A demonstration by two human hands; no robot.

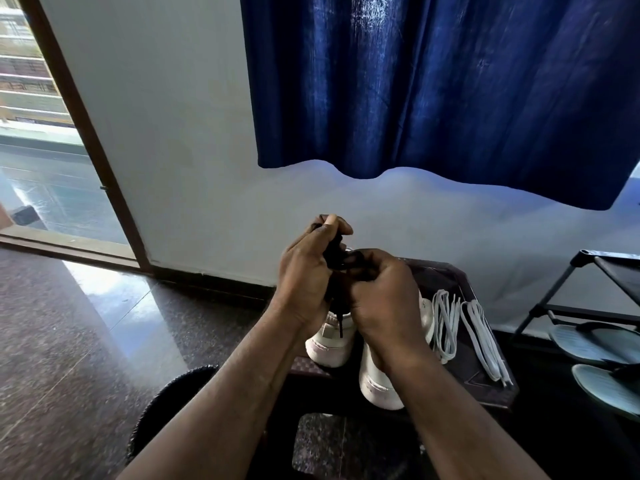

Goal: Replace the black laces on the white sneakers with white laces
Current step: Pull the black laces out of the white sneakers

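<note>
Black lace (334,258), bunched, is held above the stool (450,275) by both hands: left hand (304,275) grips the upper part, right hand (384,299) grips the lower loops, one end hanging. White sneakers (329,348) stand mid-stool below. White laces (464,327) lie along its right edge.

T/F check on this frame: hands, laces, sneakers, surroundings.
1. Both the left hand and the right hand grip the black lace in curled fingers. True.
2. The white laces are threaded through the sneakers. False: they lie loose on the dark stool, right of the sneakers.
3. The curtain is red. False: it is blue.
4. Sandals lie at the right by a black rack. True.
</note>
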